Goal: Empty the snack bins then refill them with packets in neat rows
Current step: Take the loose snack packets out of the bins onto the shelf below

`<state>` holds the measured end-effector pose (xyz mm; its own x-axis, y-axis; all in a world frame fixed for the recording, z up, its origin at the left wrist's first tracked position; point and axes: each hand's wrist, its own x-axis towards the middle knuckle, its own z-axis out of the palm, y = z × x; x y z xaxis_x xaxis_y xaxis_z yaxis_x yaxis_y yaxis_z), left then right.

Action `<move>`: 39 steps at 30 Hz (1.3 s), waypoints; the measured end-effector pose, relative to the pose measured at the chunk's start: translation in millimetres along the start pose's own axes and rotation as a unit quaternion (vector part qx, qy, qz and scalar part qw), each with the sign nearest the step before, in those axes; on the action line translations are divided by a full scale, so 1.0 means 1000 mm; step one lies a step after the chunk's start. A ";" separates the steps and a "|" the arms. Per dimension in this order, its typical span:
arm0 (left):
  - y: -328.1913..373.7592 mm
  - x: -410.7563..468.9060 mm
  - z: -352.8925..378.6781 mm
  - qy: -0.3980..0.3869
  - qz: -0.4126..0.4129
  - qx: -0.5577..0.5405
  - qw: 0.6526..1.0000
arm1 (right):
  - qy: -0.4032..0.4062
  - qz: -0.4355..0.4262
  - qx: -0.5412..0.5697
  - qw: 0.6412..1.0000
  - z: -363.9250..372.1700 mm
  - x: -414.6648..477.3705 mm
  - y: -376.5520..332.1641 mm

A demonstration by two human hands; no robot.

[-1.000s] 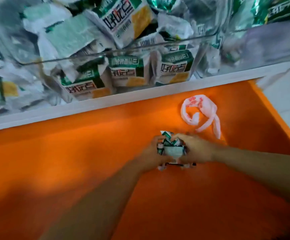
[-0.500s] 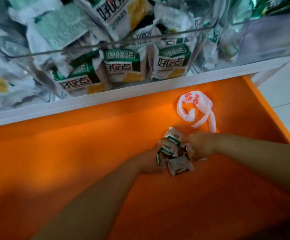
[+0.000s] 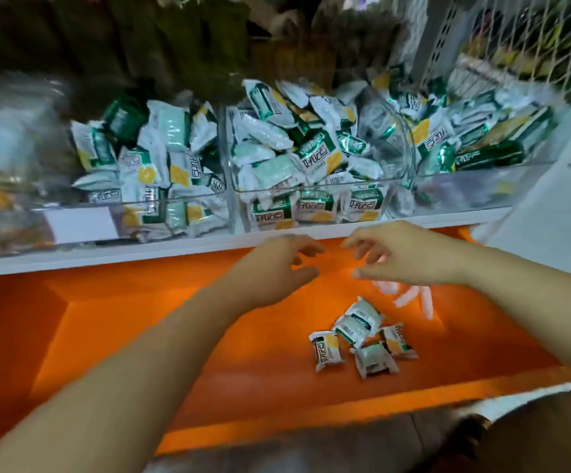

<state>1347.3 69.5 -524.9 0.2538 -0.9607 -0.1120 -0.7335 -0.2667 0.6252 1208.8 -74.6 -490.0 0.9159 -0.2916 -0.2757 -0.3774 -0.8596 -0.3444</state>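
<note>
Orange tray (image 3: 140, 319) under both hands, neither holding anything. Left hand (image 3: 277, 264) and right hand (image 3: 407, 257) hang over the tray's far part, just short of the white shelf edge (image 3: 106, 256). Their fingers are spread and loosely bent, thumbs low, with a gap between the hands. Nearer me and lower there are five loose packets (image 3: 352, 331) in one clump on the tray floor, right of centre, touching or overlapping. Leftmost packet (image 3: 326, 351): green-and-yellow print up, long axis near-to-far. Rightmost packet (image 3: 398, 341): same axis, slightly tilted, print up. Nearest packet (image 3: 374, 360): pale side up, also roughly near-to-far. The two far ones overlap and lie slanted; can't pin their axes closer. One white-and-pink plastic bag (image 3: 427, 303) lies just beyond the clump, partly hidden by the right hand. Past the shelf edge are three clear bins side by side: left bin (image 3: 140, 199), middle bin (image 3: 311, 188), right bin (image 3: 465, 186). Each is heaped with the same green-white packets, jumbled at all angles. In the middle bin, three packets stand upright against the front wall, print facing me. Further left is too blurred to read. Diff: 1 s ago both hands were clamped round the bundle on the tray, and 0.5 s ago it was spilling between them. Now the hands are off and raised and the packets lie on the tray. The view has tipped up, so more of the bins shows.
</note>
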 end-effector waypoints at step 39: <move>-0.006 0.099 -0.143 0.024 0.023 0.239 0.970 | 0.097 -0.016 -0.127 0.987 -0.101 0.109 0.010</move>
<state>1466.6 -13.3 -429.5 0.2344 -0.9708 -0.0501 -0.9506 -0.2397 0.1971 1318.1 -157.7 -432.7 0.9447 -0.3172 -0.0829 -0.3250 -0.9395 -0.1080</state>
